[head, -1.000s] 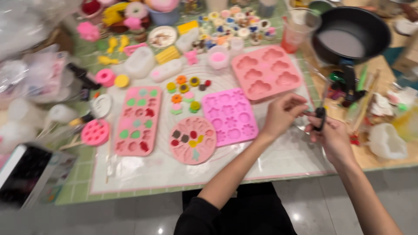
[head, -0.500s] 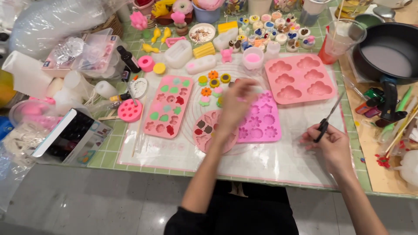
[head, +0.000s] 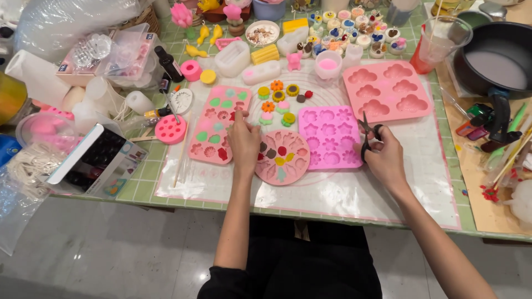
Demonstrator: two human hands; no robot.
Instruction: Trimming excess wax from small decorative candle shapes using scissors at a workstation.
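Note:
My left hand [head: 244, 141] lies over the gap between a rectangular pink mould [head: 216, 133], filled with green and red shapes, and a round pink mould [head: 284, 159]. Its bunched fingertips touch the rectangular mould's right edge, and what they pinch is hidden. My right hand [head: 385, 158] grips black scissors [head: 367, 132], blades pointing up, beside a magenta square mould [head: 328, 138]. Small coloured flower pieces [head: 277, 97] lie on the white mat [head: 360, 194] behind the moulds.
A large pink cloud-shape mould [head: 388, 91] sits at the back right. A black pan [head: 493, 61] with white liquid and a plastic cup [head: 440, 41] stand at the right. A small round mould [head: 170, 129], a box [head: 91, 160], bottles and bags crowd the left.
My left hand moved left from the magenta square mould to the rectangular mould's edge. My right hand brought the scissors in toward the square mould.

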